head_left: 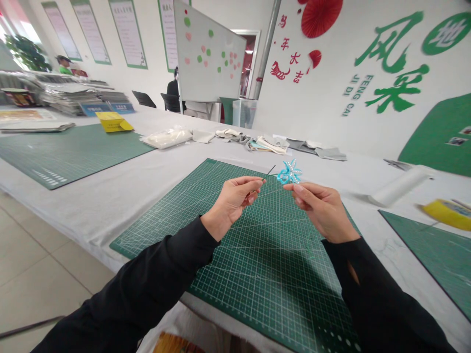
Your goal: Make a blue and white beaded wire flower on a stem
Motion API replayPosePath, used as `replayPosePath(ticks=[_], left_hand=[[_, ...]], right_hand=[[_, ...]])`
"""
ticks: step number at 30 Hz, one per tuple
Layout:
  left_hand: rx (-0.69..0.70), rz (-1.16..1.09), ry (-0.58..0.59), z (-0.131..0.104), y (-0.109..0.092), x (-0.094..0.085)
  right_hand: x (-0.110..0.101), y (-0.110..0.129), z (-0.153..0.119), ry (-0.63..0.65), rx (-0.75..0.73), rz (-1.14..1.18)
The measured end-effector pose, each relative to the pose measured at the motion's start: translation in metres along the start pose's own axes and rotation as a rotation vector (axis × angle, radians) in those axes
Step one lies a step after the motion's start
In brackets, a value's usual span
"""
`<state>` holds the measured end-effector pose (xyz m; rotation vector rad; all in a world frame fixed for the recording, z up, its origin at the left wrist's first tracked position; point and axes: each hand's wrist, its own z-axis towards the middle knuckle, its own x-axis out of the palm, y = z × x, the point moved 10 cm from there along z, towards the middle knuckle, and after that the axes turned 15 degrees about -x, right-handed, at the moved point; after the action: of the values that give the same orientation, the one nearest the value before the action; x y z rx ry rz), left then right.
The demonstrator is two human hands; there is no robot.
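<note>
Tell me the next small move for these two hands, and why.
Probably bring the left hand with its thin needle a little right, toward the turquoise beaded ornament at the right hand's fingertips. The needle tip points at the ornament but stops short of it, above the green cutting mat.

— Can you make out what the left hand [231, 201] pinches?
— A thin dark needle [270, 171], too fine to tell more. The yellow roll [447, 213] at the right is blurred and cut by the edge.
— And the blue ornament [289, 172]?
— Its lower part sits behind the right hand [322, 208].
</note>
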<state>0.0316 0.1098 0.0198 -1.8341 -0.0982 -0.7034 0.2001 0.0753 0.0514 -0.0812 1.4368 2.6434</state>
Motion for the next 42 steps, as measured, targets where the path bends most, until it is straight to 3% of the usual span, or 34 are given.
replayPosePath(ticks=[5,11,19,23,29,42], left_hand=[[-0.009,-0.012,0.001,0.000,0.001,-0.001],[-0.026,-0.056,-0.006,0.003,0.003,-0.006],[-0.058,-0.012,-0.069,0.004,0.008,-0.011],[-0.050,0.043,-0.099,0.005,0.009,-0.011],[-0.075,0.123,-0.152,0.005,0.014,-0.012],[-0.219,0.362,0.036,-0.001,0.034,0.012]], right_hand=[[-0.002,0.001,0.001,-0.009,0.055,0.101],[0.000,0.009,0.000,0.132,0.025,0.130],[0.016,0.063,-0.005,0.424,-0.151,-0.155],[0.020,0.092,-0.008,0.465,-0.231,-0.318],[0.016,0.119,-0.009,0.330,-0.352,-0.374],[-0.011,0.118,-0.007,0.012,-0.338,-0.348]])
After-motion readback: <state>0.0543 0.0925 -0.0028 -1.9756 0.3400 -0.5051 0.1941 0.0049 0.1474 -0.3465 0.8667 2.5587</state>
